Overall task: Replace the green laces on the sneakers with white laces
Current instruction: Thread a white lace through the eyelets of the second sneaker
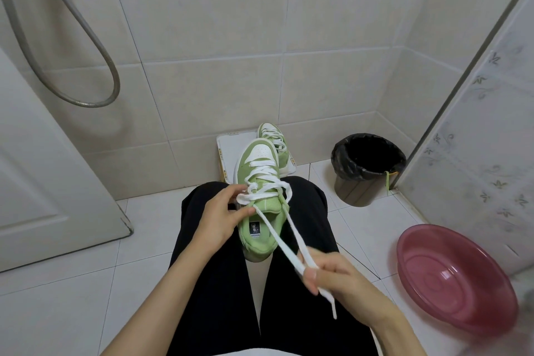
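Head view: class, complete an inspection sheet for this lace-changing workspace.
Surface: white tiled floor; work done on the lap.
Job's things: green sneaker threaded with white lace; second sneaker on white board behind.
Clutter: green lace hanging over black-lined bin; pink basin.
Grippers: left hand pinches lace at eyelets; right hand grips both lace ends.
Cables: shower hose on wall.
Surroundings: door left, patterned glass panel right.

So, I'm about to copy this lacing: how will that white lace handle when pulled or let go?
Probably floppy: the white lace sags past the right hand, its free end dangling. It looks flat and cloth-like, so it likely grips rather than slips between the fingers. It seems light; pulling should tug the sneaker, which the left hand holds.
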### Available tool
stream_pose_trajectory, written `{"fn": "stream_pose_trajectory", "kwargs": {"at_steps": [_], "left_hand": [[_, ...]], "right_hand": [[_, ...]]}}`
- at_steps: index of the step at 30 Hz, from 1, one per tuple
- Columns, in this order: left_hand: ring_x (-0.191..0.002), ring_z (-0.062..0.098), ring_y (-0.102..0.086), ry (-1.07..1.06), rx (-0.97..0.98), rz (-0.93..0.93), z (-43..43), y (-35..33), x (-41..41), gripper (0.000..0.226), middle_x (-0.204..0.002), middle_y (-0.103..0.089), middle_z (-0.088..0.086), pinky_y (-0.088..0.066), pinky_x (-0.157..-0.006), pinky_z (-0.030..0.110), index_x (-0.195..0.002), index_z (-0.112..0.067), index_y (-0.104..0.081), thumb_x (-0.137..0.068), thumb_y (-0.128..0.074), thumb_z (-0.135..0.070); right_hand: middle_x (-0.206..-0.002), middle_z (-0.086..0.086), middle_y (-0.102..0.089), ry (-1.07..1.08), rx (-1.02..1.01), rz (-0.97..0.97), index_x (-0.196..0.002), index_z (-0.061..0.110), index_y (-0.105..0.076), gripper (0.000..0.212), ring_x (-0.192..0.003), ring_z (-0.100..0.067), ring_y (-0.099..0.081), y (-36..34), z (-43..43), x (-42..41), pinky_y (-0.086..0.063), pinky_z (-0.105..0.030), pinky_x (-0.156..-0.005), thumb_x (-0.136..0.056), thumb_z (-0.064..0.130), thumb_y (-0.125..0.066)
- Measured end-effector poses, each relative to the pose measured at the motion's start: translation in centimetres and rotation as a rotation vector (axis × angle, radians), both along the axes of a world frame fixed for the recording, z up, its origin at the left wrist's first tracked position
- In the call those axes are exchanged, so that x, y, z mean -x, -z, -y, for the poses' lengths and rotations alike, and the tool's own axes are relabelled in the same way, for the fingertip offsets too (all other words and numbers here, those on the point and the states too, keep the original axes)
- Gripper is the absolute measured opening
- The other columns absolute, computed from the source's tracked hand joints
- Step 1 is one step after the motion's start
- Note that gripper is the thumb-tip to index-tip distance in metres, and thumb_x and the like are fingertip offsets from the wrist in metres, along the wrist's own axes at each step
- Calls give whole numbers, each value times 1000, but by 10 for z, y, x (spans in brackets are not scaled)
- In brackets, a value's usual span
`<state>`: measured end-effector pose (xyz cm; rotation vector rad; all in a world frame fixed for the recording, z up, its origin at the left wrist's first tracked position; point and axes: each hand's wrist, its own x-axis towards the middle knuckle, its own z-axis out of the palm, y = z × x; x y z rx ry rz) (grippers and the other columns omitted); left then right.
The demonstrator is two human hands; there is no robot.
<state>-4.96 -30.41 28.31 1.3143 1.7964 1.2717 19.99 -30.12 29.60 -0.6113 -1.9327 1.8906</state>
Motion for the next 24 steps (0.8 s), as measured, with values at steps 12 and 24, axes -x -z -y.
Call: {"fn": "stream_pose_trajectory", "kwargs": {"at_steps": [12,24], "left_hand": [[-87,-16,-57,-21,26,-25,2,-2,5,38,-98,-63,-17,-40,-69,-1,-111,-20,-61,-78,-76,-8],[-90,-9,-62,-26,-15,11,7,7,8,37,-99,-68,-9,-44,-74,3,-111,-14,-66,-77,-75,-3]], "right_hand": [[-88,-1,-63,599,-681,920,-88,14,-55,40,-82,-24,-58,-8,-30,89,-36,-32,-60,-94,52,-43],[-62,0,-57,127,-679,748,-66,11,-52,35,-62,-20,-52,2,-6,50,-42,-35,-61,-91,34,-48]]}}
